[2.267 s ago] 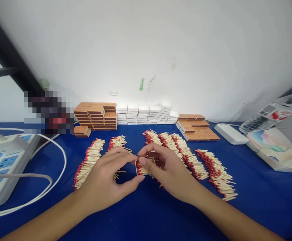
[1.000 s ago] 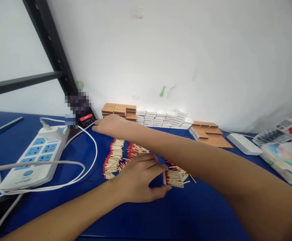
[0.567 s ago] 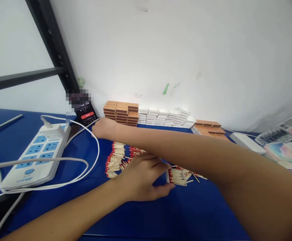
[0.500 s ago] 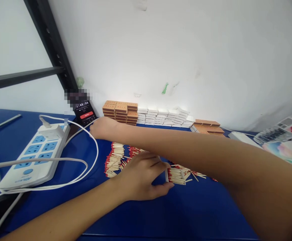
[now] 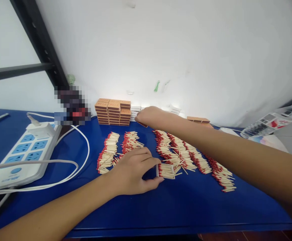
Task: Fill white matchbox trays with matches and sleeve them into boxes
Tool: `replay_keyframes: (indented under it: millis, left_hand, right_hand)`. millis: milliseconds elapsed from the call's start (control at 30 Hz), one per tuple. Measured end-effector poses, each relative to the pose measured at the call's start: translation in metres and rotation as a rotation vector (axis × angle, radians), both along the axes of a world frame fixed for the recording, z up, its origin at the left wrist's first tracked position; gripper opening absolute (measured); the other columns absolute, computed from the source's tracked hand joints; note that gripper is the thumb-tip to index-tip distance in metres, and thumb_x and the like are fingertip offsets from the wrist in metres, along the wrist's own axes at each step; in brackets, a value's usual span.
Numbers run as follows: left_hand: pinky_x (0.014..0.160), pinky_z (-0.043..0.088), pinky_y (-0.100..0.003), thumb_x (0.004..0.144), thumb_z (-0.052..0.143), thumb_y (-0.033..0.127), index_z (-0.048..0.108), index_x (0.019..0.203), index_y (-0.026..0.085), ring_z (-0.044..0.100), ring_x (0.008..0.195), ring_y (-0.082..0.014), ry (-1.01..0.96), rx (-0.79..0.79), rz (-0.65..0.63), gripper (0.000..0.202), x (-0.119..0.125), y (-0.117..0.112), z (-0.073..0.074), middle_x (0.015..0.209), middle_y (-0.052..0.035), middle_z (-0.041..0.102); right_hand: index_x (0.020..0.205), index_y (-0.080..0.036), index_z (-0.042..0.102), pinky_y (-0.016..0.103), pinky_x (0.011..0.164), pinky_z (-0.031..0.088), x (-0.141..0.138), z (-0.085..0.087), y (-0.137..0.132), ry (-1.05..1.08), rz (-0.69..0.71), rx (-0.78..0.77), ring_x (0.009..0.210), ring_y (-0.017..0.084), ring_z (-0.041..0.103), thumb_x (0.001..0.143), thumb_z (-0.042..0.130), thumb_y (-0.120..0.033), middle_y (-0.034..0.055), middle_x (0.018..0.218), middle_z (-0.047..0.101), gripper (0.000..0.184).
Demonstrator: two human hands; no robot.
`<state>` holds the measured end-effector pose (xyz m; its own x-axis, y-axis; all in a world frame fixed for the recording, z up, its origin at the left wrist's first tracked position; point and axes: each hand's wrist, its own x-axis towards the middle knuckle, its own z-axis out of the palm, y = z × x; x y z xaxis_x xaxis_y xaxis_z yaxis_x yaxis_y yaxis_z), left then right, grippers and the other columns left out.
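My left hand (image 5: 138, 172) rests on the blue surface, thumb and fingers pinching the left end of a small white matchbox tray (image 5: 173, 170). Red-tipped matches (image 5: 166, 170) lie in it side by side, heads toward my hand. My right hand (image 5: 149, 116) reaches to the back, fingers curled down in front of the stacked white trays (image 5: 135, 109). Below its fingers shows the brown edge of a matchbox (image 5: 142, 124), mostly hidden by the hand. Long rows of loose matches (image 5: 108, 152) lie beyond and on both sides of my left hand.
Brown matchboxes (image 5: 113, 112) stand stacked by the wall, more brown ones (image 5: 198, 119) to the right. At the left lie a power strip (image 5: 22, 157) and looping white cables (image 5: 85, 140). A blurred-out device (image 5: 73, 105) leans at the back left. Clear plastic packaging (image 5: 273, 122) lies at the right.
My right hand has moved right, from near the phone to the front of the white trays, uncovering the match rows. My left hand still pinches the tray. The view has shifted slightly.
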<state>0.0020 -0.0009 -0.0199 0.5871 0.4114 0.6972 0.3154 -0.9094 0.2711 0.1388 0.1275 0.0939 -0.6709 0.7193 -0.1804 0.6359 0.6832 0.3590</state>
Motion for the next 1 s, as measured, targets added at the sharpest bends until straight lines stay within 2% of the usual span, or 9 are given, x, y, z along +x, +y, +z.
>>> replay_keyframes:
  millis: [133, 300, 400, 500, 633, 700, 800, 867, 1000]
  left_hand:
    - [0.077, 0.061, -0.039, 0.097, 0.075, 0.038, 0.076, 0.112, 0.012, 0.068, 0.083, -0.0227, 0.008, 0.001, 0.016, 0.03, -0.002, 0.002, -0.001, 0.083, -0.0065, 0.072]
    - [0.079, 0.063, -0.039, 0.097, 0.075, 0.037, 0.075, 0.113, 0.014, 0.069, 0.084, -0.0223, -0.006, 0.0, 0.029, 0.028, -0.002, 0.003, 0.001, 0.084, -0.0064, 0.073]
    - [0.08, 0.063, -0.038, 0.095, 0.077, 0.036, 0.074, 0.113, 0.016, 0.07, 0.085, -0.022, -0.037, -0.05, 0.038, 0.027, -0.003, 0.003, 0.004, 0.084, -0.0049, 0.075]
    - [0.085, 0.063, -0.039, 0.095, 0.077, 0.035, 0.074, 0.114, 0.018, 0.071, 0.089, -0.0225, -0.058, -0.075, 0.093, 0.025, -0.004, 0.005, 0.009, 0.087, -0.0045, 0.078]
    - [0.085, 0.062, -0.038, 0.093, 0.08, 0.034, 0.075, 0.11, 0.021, 0.072, 0.089, -0.0208, -0.11, -0.085, 0.214, 0.021, -0.007, 0.01, 0.013, 0.094, -0.0038, 0.08]
    - [0.088, 0.061, -0.039, 0.093, 0.081, 0.034, 0.077, 0.109, 0.021, 0.074, 0.091, -0.021, -0.156, -0.098, 0.285, 0.021, -0.008, 0.012, 0.015, 0.099, -0.0045, 0.082]
    - [0.086, 0.061, -0.039, 0.089, 0.084, 0.036, 0.08, 0.109, 0.023, 0.075, 0.093, -0.0228, -0.21, -0.158, 0.431, 0.024, -0.011, 0.015, 0.018, 0.102, -0.0042, 0.083]
    - [0.08, 0.06, -0.038, 0.087, 0.086, 0.039, 0.082, 0.11, 0.024, 0.076, 0.088, -0.0222, -0.22, -0.234, 0.521, 0.028, -0.013, 0.016, 0.02, 0.097, -0.0027, 0.082]
    - [0.08, 0.061, -0.037, 0.086, 0.086, 0.043, 0.084, 0.108, 0.025, 0.075, 0.082, -0.0203, -0.24, -0.277, 0.585, 0.028, -0.015, 0.018, 0.023, 0.094, -0.0016, 0.081]
  right_hand:
    - [0.112, -0.013, 0.08, 0.035, 0.078, 0.051, 0.004, -0.024, 0.004, -0.024, -0.014, 0.002, 0.097, 0.026, 0.074, 0.095, 0.06, 0.004, 0.0168, 0.105, 0.082, 0.032]
    - [0.145, -0.019, 0.066, 0.033, 0.079, 0.051, 0.034, -0.018, 0.009, 0.105, -0.008, -0.02, 0.106, 0.026, 0.073, 0.095, 0.066, -0.008, 0.0153, 0.135, 0.075, 0.051]
    - [0.134, -0.013, 0.071, 0.037, 0.078, 0.051, 0.052, -0.018, 0.016, 0.214, -0.086, -0.002, 0.104, 0.029, 0.072, 0.102, 0.064, -0.031, 0.019, 0.126, 0.077, 0.038]
    - [0.112, -0.01, 0.078, 0.039, 0.071, 0.048, 0.06, -0.034, 0.023, 0.29, -0.173, -0.006, 0.09, 0.031, 0.072, 0.099, 0.065, -0.058, 0.0207, 0.104, 0.08, 0.052]
    - [0.108, -0.014, 0.079, 0.038, 0.072, 0.048, 0.067, -0.051, 0.026, 0.399, -0.194, -0.03, 0.089, 0.029, 0.071, 0.093, 0.075, -0.052, 0.0167, 0.103, 0.081, 0.042]
    - [0.119, -0.014, 0.077, 0.038, 0.076, 0.05, 0.078, -0.049, 0.019, 0.47, -0.194, -0.007, 0.093, 0.028, 0.071, 0.096, 0.072, -0.046, 0.0162, 0.111, 0.08, 0.04]
    - [0.135, -0.016, 0.072, 0.04, 0.084, 0.053, 0.104, -0.043, -0.006, 0.604, -0.193, 0.03, 0.099, 0.027, 0.072, 0.099, 0.068, -0.049, 0.014, 0.116, 0.079, 0.049]
    - [0.13, -0.019, 0.076, 0.039, 0.079, 0.054, 0.122, -0.042, -0.028, 0.785, -0.194, -0.057, 0.089, 0.025, 0.071, 0.093, 0.075, -0.053, 0.0103, 0.104, 0.079, 0.05]
    - [0.129, -0.027, 0.078, 0.035, 0.065, 0.052, 0.139, -0.052, -0.066, 0.901, -0.21, -0.214, 0.07, 0.02, 0.066, 0.091, 0.078, -0.054, 0.0038, 0.087, 0.076, 0.047]
